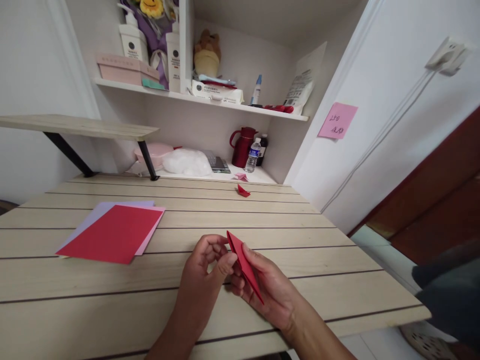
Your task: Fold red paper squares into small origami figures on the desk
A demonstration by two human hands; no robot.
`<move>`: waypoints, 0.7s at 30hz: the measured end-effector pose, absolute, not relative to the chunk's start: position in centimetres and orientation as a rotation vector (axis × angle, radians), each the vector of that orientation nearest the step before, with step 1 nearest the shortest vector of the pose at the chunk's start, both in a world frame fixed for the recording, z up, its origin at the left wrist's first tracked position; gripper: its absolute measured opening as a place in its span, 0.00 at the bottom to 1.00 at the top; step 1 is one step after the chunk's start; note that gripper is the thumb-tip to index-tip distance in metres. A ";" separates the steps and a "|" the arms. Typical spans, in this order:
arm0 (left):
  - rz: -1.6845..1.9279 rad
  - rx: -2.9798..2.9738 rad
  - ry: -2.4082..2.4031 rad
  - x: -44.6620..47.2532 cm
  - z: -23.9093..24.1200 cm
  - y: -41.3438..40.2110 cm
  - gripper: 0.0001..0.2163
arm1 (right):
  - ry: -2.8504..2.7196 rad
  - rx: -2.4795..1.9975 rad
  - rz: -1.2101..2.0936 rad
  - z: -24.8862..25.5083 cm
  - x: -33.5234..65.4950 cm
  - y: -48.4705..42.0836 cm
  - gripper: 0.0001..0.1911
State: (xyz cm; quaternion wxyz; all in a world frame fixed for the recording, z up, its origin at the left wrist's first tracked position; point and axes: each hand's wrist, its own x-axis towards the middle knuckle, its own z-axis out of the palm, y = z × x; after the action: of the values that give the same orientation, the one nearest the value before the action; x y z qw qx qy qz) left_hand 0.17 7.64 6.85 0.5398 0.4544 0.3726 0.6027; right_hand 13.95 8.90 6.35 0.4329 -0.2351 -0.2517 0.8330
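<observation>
A piece of folded red paper (pixel 246 270) is held above the table, tilted with its layered edge facing left. My right hand (pixel 273 290) grips it from the right, thumb on the near face and fingers behind. On the other side, my left hand (pixel 202 277) has its fingers curled and its thumb and index fingertip at the paper's upper left edge. Farther back on the table lies a small folded red paper piece (pixel 243 191), with a pink folded piece (pixel 241 177) behind it. To the left, a red sheet (pixel 114 234) tops a stack of pink and lavender sheets.
The slatted table (pixel 322 250) reaches back to a shelf unit. On its lower shelf stand a dark red jug (pixel 243 147), a water bottle (pixel 253 156) and a white plastic bag (pixel 187 161). A raised stand (pixel 78 125) is at left. Someone's shoe (pixel 427 337) shows at lower right.
</observation>
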 end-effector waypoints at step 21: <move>1.373 1.084 0.870 -0.1 7.0 7.7 0.11 | -0.630 -0.552 2.129 6.2 14.2 8.8 0.17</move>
State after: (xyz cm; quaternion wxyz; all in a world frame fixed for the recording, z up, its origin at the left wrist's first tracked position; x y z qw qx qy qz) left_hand -0.12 7.66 7.04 0.5595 0.4598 0.3691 0.5825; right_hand 14.19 8.83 6.18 0.4141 -0.2195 -0.2508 0.8470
